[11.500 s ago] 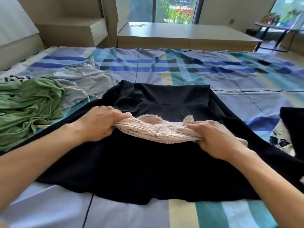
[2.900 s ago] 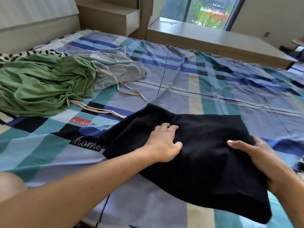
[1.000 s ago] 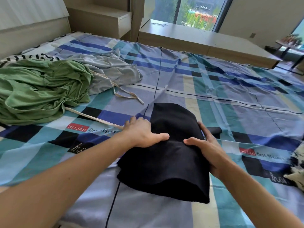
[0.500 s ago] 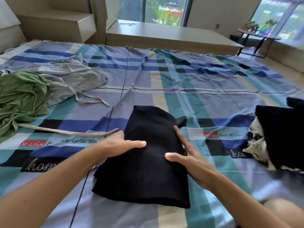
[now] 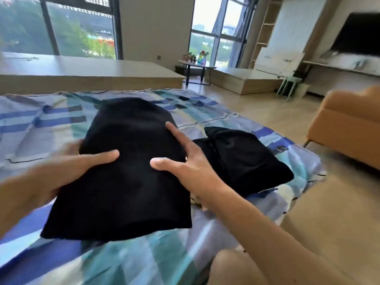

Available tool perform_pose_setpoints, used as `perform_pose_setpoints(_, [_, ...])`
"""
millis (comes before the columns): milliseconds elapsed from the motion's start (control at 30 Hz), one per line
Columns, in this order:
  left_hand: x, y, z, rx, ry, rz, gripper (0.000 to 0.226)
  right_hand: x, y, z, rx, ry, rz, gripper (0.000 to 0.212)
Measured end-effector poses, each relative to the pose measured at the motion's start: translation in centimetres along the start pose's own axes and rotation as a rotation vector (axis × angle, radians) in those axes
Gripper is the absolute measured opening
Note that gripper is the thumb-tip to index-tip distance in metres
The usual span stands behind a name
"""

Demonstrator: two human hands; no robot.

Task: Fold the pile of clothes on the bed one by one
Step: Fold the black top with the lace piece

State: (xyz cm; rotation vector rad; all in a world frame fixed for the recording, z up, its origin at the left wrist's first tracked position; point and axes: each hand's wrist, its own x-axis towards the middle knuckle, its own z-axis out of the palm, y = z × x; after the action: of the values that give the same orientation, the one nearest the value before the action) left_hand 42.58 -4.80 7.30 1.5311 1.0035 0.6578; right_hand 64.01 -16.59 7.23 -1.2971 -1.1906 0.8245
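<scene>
Half a sec ago the black garment (image 5: 127,182) was lying flat on the bed (image 5: 41,128) w/ both palms pressing it. Now we're lifting it clear & the view is swinging right.

Left of the black stack (image 5: 242,159), our left hand (image 5: 67,169) is gripping the garment's left edge, thumb on top, fingers tucked under. The garment is hanging between both hands just above the bed, close on the stack's left. We can't tell if it's touching the stack, as the pic is blurred. Our right hand (image 5: 191,167) is gripping its right edge, thumb on top, index finger lying along the side, other fingers under.

The stack itself is sitting on the bed. Well right of the stack, an orange sofa (image 5: 349,128) is standing on the floor.

Meaning, prob.: we're finishing this piece & carrying it over to the stack.
</scene>
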Motion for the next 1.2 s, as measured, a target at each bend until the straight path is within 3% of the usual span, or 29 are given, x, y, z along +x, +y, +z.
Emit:
perform_pose_setpoints(100, [4.8,9.3,5.8,0.163,-0.115,0.096,0.033,-0.2,-1.8,-5.4,0.024,0.267,-0.051,0.086])
perform_pose_setpoints(300, [12.9,20.5,18.1,0.518,-0.355,0.221,0.058,-0.2,-0.8,-13.5,0.035,0.56,-0.007,0.107])
perform_pose_setpoints(400, [15.9,19.0,23.5,0.775,-0.362,0.27,0.064,0.2,2.1,-15.8,0.124,0.597,0.128,0.108])
perform_pose_setpoints(500, [17.2,12.7,27.1,1.235,-0.242,0.437,0.046,-0.5,5.0,-16.8,0.159,0.525,0.31,0.09])
perform_pose_setpoints(600, [16.7,9.3,27.6,1.161,-0.006,0.498,0.038,-1.8,4.6,-19.0,-0.05,0.411,0.401,0.078])
perform_pose_setpoints(667, [15.1,9.1,26.7,1.062,0.052,0.501,0.043,-1.9,3.0,-20.7,-0.291,0.476,0.349,0.06])
perform_pose_setpoints(767, [12.5,8.1,25.9,1.129,-0.095,0.451,0.072,0.6,0.6,-22.5,-0.634,0.658,0.0,0.034])
perform_pose_setpoints(800, [12.0,7.9,25.9,1.151,-0.141,0.418,0.08,2.1,0.0,-22.6,-0.691,0.619,-0.116,0.032])
perform_pose_setpoints(867, [12.1,7.7,26.5,1.138,-0.191,0.371,0.093,5.3,0.0,-22.9,-0.836,0.365,-0.237,0.043])
perform_pose_setpoints(967, [13.8,8.4,27.4,1.14,-0.229,0.345,0.109,9.3,2.9,-24.5,-1.156,0.02,-0.056,0.061])
perform_pose_setpoints(1100, [15.5,8.1,28.7,1.176,-0.288,0.313,0.118,10.2,7.9,-27.6,-0.991,-0.04,0.165,0.057])
perform_pose_setpoints(1200, [16.2,7.1,30.2,1.113,-0.282,0.31,0.121,9.9,10.2,-28.6,-0.749,0.014,0.208,0.075])
